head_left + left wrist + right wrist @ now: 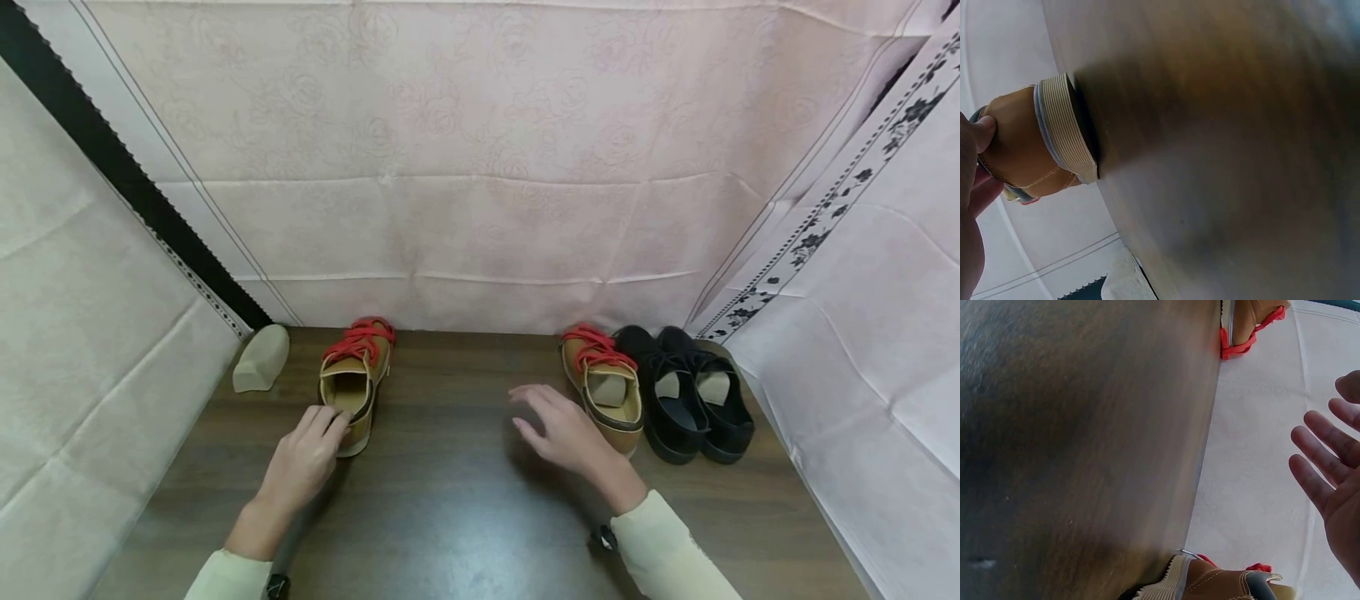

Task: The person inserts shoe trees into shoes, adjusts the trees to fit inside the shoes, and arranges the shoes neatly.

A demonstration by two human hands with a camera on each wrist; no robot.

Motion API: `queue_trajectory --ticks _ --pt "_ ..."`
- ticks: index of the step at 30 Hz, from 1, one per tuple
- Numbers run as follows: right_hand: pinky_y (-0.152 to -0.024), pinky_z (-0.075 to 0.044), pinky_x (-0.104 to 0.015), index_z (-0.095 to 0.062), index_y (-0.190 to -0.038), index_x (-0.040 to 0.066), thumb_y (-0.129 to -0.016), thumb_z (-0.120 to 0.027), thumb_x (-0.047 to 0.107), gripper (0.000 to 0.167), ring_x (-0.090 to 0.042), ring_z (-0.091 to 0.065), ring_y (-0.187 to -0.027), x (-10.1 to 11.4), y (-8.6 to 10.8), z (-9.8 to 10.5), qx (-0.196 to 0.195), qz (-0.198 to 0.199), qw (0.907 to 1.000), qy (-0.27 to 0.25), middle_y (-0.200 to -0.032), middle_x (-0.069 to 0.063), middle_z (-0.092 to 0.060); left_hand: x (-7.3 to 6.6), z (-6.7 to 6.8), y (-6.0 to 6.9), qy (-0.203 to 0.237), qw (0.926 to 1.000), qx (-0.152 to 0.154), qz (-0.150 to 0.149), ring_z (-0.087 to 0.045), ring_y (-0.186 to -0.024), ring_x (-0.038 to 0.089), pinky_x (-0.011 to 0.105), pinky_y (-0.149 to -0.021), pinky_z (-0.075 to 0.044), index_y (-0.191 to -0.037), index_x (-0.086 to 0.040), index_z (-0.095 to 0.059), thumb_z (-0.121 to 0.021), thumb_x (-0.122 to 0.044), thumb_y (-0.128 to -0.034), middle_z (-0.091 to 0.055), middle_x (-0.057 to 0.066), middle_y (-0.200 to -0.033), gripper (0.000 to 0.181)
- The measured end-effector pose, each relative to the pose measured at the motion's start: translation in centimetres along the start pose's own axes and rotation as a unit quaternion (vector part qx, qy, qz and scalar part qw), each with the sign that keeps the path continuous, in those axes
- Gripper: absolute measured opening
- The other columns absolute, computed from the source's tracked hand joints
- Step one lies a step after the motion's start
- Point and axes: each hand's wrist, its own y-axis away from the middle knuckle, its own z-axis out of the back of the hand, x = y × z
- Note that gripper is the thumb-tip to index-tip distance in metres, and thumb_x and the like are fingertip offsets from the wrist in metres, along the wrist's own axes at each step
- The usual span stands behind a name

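A tan shoe with red laces stands on the wooden surface at the left, toe to the back wall. My left hand pinches its heel collar; in the left wrist view the thumb lies on the brown heel and fingers go behind the rim. A matching tan shoe stands at the right, a pale insert inside it. My right hand hovers left of that shoe, holding nothing. Its fingers are spread and nearly straight in the right wrist view.
Two black shoes stand right of the right tan shoe, pale inserts inside. A loose pale shoe insert lies at the far left corner. Pale cloth walls bound the brown wooden surface at back and sides.
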Motion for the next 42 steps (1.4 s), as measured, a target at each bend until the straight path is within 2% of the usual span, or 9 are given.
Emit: queue_trajectory --ticks 7,16,21,29,36,42 --pt "-0.096 -0.058 -0.038 -0.068 -0.123 0.012 -0.096 -0.073 0.025 0.031 -0.017 -0.067 -0.117 0.0 -0.1 0.1 0.004 0.001 1.0000 -0.003 -0.126 -0.001 -0.069 -0.2 -0.2 -0.3 0.017 0.9997 0.009 0.014 -0.061 -0.089 0.033 0.042 -0.052 -0.055 -0.103 0.000 -0.070 -0.030 -0.012 -0.1119 -0.064 0.015 -0.096 0.043" --pt "-0.097 -0.057 -0.039 -0.068 -0.124 0.012 -0.096 -0.073 0.025 0.031 -0.017 -0.066 -0.118 0.0 -0.1 0.1 0.004 0.007 1.0000 -0.001 -0.126 -0.002 -0.069 -0.9 0.0 -0.8 0.025 0.9988 0.039 0.015 -0.061 -0.090 0.032 0.042 -0.058 -0.056 -0.104 -0.003 -0.072 -0.026 -0.010 -0.1097 -0.064 0.013 -0.097 0.046" --pt "-0.099 -0.056 -0.039 -0.067 -0.126 0.011 -0.095 -0.074 0.024 0.034 -0.018 -0.066 -0.120 0.1 -0.2 -0.2 0.010 0.003 0.9999 -0.013 -0.130 -0.002 -0.068 -1.3 -0.3 -1.0 0.029 0.9988 0.037 0.015 -0.061 -0.092 0.033 0.043 -0.058 -0.056 -0.102 -0.004 -0.072 -0.029 -0.003 -0.1052 -0.063 0.012 -0.096 0.043" --pt "-0.106 -0.052 -0.043 -0.066 -0.132 0.012 -0.096 -0.072 0.027 0.039 -0.021 -0.061 -0.129 0.6 -0.7 -0.8 0.013 0.006 0.9996 -0.023 -0.140 -0.003 -0.064 -2.6 -0.8 -1.8 0.038 0.9982 0.044 0.017 -0.060 -0.092 0.031 0.042 -0.059 -0.058 -0.102 -0.007 -0.072 -0.046 0.008 -0.0932 -0.064 0.009 -0.096 0.031" --pt "-0.108 -0.050 -0.044 -0.065 -0.134 0.013 -0.097 -0.072 0.027 0.040 -0.023 -0.059 -0.133 0.7 -1.3 -1.4 0.017 0.001 0.9995 -0.025 -0.144 -0.003 -0.061 -3.7 -1.2 -2.4 0.040 0.9986 0.035 0.008 -0.061 -0.091 0.030 0.041 -0.059 -0.058 -0.100 -0.007 -0.073 -0.043 0.007 -0.0923 -0.065 0.008 -0.096 0.034" --pt "-0.110 -0.049 -0.044 -0.064 -0.135 0.015 -0.097 -0.072 0.028 0.041 -0.022 -0.057 -0.135 1.0 -1.9 -2.1 0.017 -0.003 0.9993 -0.033 -0.145 -0.002 -0.060 -4.4 -1.5 -2.8 0.037 0.9989 0.029 -0.001 -0.062 -0.090 0.029 0.040 -0.055 -0.058 -0.099 -0.008 -0.075 -0.035 0.003 -0.0962 -0.065 0.007 -0.095 0.041"
